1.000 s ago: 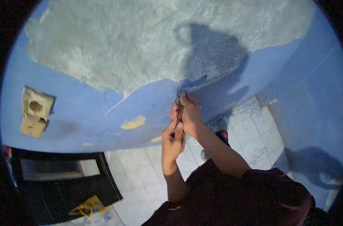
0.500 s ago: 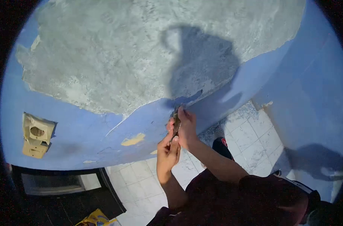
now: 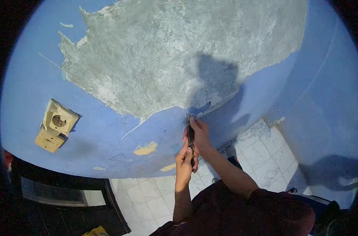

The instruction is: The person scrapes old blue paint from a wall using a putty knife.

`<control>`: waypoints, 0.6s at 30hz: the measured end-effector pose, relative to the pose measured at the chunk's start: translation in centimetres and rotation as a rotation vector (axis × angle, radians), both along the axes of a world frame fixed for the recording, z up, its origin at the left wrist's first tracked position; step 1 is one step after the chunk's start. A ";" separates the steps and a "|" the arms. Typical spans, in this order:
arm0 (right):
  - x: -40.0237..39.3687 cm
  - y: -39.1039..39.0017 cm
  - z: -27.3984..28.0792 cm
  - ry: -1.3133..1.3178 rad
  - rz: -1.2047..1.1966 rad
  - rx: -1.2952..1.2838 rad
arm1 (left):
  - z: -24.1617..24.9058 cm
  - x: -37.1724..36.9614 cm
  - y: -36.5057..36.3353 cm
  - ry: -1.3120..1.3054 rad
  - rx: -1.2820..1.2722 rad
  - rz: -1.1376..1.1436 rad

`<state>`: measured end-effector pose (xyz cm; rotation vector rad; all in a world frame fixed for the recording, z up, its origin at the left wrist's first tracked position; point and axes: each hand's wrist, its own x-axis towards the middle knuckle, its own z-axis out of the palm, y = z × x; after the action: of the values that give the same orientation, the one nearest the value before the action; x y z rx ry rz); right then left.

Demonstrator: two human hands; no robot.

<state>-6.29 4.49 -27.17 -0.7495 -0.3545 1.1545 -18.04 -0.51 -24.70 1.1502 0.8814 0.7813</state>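
Note:
A narrow dark hand tool [image 3: 191, 135] is held in both hands, its upper end against the wall at the lower border of the bare grey patch [image 3: 163, 67]. My left hand [image 3: 184, 159] is wrapped round the lower part of the tool. Higher up, my right hand [image 3: 199, 133] grips it from the right side, with a finger near the tip. Blue paint [image 3: 163, 126] with a ragged edge surrounds the grey patch. The exact shape of the tool's tip is too small to tell.
On the wall at left are a cream socket and switch [image 3: 59, 120]. A black cabinet [image 3: 69, 212] stands at lower left, with a yellow item [image 3: 96, 231] below. White floor tiles [image 3: 147, 196] lie beneath. A side wall [image 3: 328, 118] rises at right.
The view has shifted, so the socket and grey patch appear further right. My left hand has closed round the tool's lower part, and the tool stands more upright.

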 end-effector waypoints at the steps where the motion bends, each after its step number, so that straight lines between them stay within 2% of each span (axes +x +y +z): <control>1: 0.0 -0.1 -0.1 0.002 -0.005 0.003 | -0.2 0.1 -0.2 -0.021 0.017 0.023; 4: -0.2 0.0 -0.1 -0.028 0.028 -0.030 | -1.2 -0.1 -0.7 -0.024 0.037 0.084; 7: -0.8 -0.1 -0.4 0.054 0.037 -0.057 | -0.9 0.1 -1.3 0.042 0.076 0.134; 13: -1.1 -0.7 -0.1 0.125 0.063 -0.013 | -1.4 -0.3 -1.3 0.129 0.226 0.109; 18: -0.9 -1.0 0.7 0.071 -0.027 -0.041 | -1.5 0.0 -1.1 0.162 0.235 0.132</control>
<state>-7.14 3.46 -26.45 -0.7452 -0.2610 1.1634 -18.08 -1.63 -26.18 1.3868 1.0275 0.9273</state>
